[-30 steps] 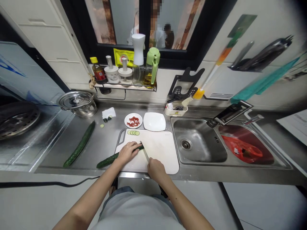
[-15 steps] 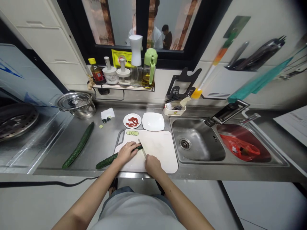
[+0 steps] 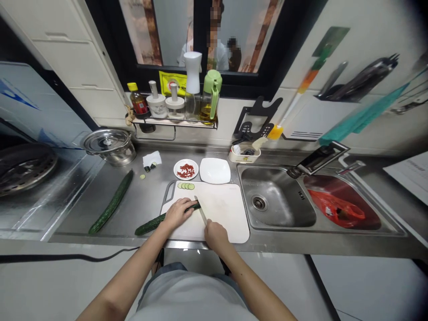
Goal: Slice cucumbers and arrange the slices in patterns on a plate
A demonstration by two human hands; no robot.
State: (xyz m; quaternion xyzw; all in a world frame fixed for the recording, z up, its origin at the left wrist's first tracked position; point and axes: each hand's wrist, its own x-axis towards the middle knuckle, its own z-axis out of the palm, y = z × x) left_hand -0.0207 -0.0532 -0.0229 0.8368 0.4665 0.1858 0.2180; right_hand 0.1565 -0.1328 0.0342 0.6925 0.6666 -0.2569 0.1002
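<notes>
My left hand is closed over a dark green cucumber, which lies slantwise with its far end on the white cutting board. In my right hand is the handle of a knife. Its blade stands at the cucumber's cut end, close to my left fingertips. Several thin cucumber slices overlap in a row at the board's upper left. Just behind the board are a small plate of chopped red pieces and a white plate.
Another cucumber lies on the steel counter to the left, near a lidded pot. A white tissue has dark scraps beside it. The sink is on the right, with a red plastic bag in its second basin. Bottles stand on a rack.
The view has shifted slightly. My right hand and the knife have moved very little, and my left hand stays on the cucumber. The slices lie as before.
</notes>
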